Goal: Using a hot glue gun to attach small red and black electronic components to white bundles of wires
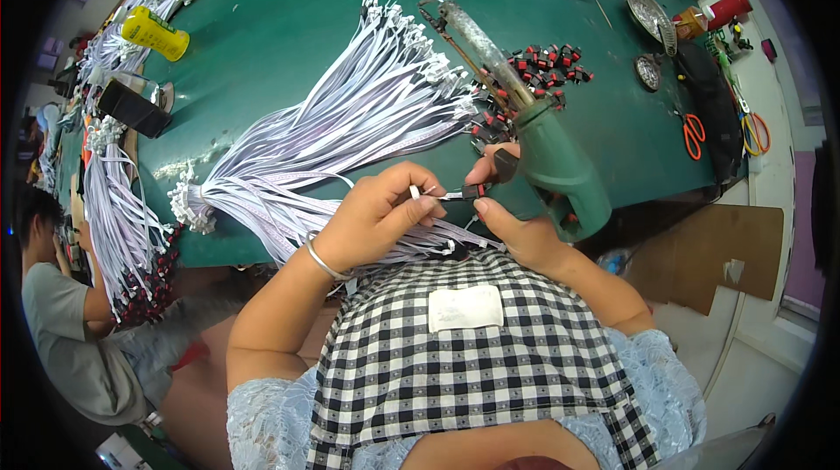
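Head view: left hand (372, 213) pinches a white cable end (415, 192), right hand (518, 229) a dark connector (472, 192), details between them indistinct.

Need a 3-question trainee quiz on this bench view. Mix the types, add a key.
1. Multiple choice: what does the right hand pinch?
A) a pair of orange-handled scissors
B) a small black part
C) a clear plastic tub

2. True or false: the yellow bottle is to the right of the green-handled tool.

3. Fill in: the silver bangle is worn on the ____ wrist.

Key:
1. B
2. False; the bottle is well to the left of the tool.
3. left
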A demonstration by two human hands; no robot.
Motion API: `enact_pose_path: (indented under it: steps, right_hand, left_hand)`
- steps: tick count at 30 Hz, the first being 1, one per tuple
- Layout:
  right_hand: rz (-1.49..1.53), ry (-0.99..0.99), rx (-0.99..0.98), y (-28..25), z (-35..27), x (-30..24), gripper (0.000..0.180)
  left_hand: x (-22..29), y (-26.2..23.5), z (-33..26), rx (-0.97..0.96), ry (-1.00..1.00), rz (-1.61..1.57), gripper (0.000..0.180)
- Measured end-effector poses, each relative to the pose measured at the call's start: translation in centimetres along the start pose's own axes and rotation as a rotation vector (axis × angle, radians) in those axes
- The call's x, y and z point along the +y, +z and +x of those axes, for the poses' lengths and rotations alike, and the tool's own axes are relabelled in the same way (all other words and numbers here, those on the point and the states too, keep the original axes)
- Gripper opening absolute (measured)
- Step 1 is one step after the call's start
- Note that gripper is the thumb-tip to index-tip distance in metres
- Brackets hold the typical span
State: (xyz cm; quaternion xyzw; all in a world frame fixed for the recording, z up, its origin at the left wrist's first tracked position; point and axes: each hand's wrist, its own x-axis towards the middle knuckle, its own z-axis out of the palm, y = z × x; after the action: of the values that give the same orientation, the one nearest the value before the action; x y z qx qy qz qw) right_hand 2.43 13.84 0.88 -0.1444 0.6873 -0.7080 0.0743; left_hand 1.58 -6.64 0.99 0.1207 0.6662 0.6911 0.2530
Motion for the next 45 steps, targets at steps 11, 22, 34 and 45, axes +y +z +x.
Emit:
enact_pose_path:
  steps: [11,22,34,45]
  right_hand:
    - [0.110,0.105,0.070,0.2,-0.5,0.5,0.050]
    - [0.238,0.239,0.090,1.0,-0.7,1.3,0.049]
    - [0.156,0.234,0.117,0.6,-0.1,-0.2,0.045]
    - [-0.470,0.118,-0.022,-6.9,-9.2,1.0,0.040]
  left_hand:
    - [3.4,-0.1,0.2,-0.108,-0.066,0.576,0.008]
    - [0.7,1.4,0.1,0.079,-0.087,-0.092,0.008]
    - [0.1,1.9,0.7,0.137,-0.071,-0.072,0.007]
    - [-0.9,1.7,1.9,0.280,-0.112,-0.333,0.008]
